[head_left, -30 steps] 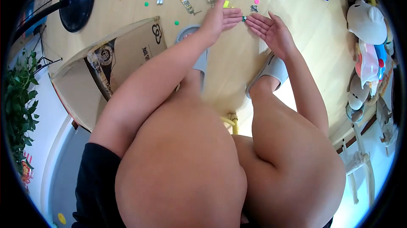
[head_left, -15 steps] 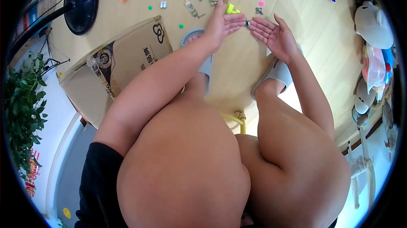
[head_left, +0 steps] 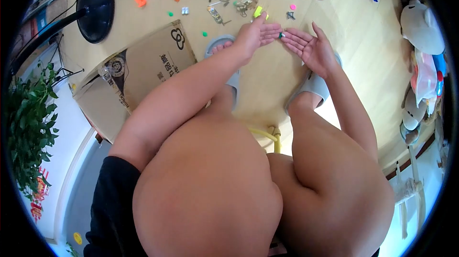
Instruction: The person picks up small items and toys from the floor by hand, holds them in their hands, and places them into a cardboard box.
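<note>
Between the fingertips of two outstretched hands is a small green-and-white piece (head_left: 281,35), above the wooden floor (head_left: 263,78). The right hand (head_left: 257,38) is open and flat, and so is the left hand (head_left: 313,51), palm up—neither clenched; whether both touch the piece, I cannot tell. Just beyond lie a yellow piece (head_left: 258,12) and a pink dot (head_left: 293,7). Near the right forearm, a cardboard box (head_left: 143,61) bears a looped black logo (head_left: 178,38), dark printed characters (head_left: 168,66) and a round emblem (head_left: 114,67)—the lettering is too small to read.
</note>
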Available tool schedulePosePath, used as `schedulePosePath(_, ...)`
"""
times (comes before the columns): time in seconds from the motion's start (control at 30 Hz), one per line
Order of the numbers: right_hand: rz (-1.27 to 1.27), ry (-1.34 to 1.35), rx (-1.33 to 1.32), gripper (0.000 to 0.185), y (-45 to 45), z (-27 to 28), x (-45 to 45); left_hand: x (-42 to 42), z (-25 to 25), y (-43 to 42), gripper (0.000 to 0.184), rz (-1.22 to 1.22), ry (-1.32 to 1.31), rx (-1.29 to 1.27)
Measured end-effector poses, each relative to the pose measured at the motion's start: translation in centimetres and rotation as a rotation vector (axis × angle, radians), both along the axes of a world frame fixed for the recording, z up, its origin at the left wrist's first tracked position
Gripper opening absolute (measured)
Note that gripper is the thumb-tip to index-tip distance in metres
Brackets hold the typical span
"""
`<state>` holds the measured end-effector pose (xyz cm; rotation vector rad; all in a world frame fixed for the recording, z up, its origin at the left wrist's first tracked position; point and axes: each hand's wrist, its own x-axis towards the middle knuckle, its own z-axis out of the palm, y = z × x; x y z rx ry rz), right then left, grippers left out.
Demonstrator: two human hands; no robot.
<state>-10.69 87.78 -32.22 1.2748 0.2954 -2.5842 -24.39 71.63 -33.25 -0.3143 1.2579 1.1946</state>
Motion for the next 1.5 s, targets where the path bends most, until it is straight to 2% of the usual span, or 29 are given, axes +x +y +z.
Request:
schedulePosePath(0.27, -0.002, 0.068, 0.012, 0.075, -1.8, 0.0, -0.6, -1.3, 1.5, -0.5, 0.063, -0.048, 0.068, -0.097)
schedulePosePath(0.37, 0.001, 0.093, 0.035, 0.076, -2.7, 1.1, -0.9, -1.6, 4.0, -0.9, 0.055, -0.048, 0.121, -0.128)
schedulePosePath(0.47, -0.018, 0.128, 0.034, 0.075, -3.8, 3.5, -1.1, -2.4, 6.5, -1.7, 0.055, -0.085, 0.075, -0.144)
schedulePosePath(0.57, -0.022, 0.192, 0.077, 0.074, -4.7, 7.8, -2.1, -2.5, 9.9, -2.6, 0.056, 0.030, 0.130, -0.077)
schedulePosePath(0.7, 0.058, 0.323, 0.210, 0.071, -5.7, 14.7, -5.6, -4.0, 17.5, -5.5, 0.053, 0.181, 0.242, 0.092)
schedulePosePath(0.87, 0.269, 0.506, 0.315, 0.069, -10.1, 24.6, -10.1, -5.4, 26.2, -13.9, 0.049, 0.448, 0.270, 0.345)
schedulePosePath(0.97, 0.388, 0.599, 0.264, 0.069, -14.9, 28.2, -12.4, -5.0, 30.0, -20.3, 0.053, 0.632, 0.258, 0.398)
schedulePosePath(1.13, 0.513, 0.620, 0.248, 0.070, -23.3, 29.6, -13.5, -3.0, 31.1, -28.7, 0.059, 0.866, 0.251, 0.440)
schedulePosePath(1.23, 0.501, 0.596, 0.161, 0.074, -26.4, 27.1, -11.0, -1.3, 29.5, -31.2, 0.064, 0.983, 0.199, 0.499)
schedulePosePath(1.33, 0.533, 0.570, 0.210, 0.077, -27.9, 24.2, -8.7, 0.0, 27.5, -32.4, 0.060, 1.101, 0.311, 0.452)
schedulePosePath(1.47, 0.555, 0.605, 0.201, 0.078, -27.7, 24.2, -9.2, 1.5, 24.1, -33.9, 0.059, 0.969, 0.715, 0.213)
schedulePosePath(1.5, 0.567, 0.580, 0.244, 0.076, -27.9, 24.5, -9.0, 2.0, 23.6, -33.5, 0.052, 0.921, 0.888, 0.064)
